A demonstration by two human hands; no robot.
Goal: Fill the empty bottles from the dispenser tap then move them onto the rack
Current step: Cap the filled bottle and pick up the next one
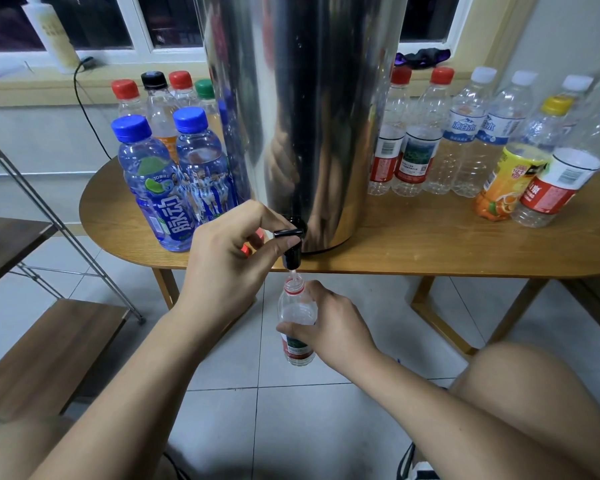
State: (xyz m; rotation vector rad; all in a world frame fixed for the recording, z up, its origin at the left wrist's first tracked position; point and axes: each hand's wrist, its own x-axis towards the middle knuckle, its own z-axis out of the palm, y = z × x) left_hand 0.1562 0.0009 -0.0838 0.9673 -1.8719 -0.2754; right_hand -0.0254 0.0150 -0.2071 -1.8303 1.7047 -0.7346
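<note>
Bottle (296, 311) uncapped, held upright below the table (465, 244) edge, mouth right under the tap (291, 244) spout. Right hand (329, 327) fingers (314, 289) are curled round its middle and hide most of the label; fill level hard to make out. Left hand (229, 261) pinches the black tap lever between thumb and curled fingers, covering all but a sliver of a red object (245, 250) on the table. Dispenser (309, 116) top cut off by the frame — rack (49, 341) at left only partly in view — capped bottles (416, 150) crowd both sides of the dispenser.
</note>
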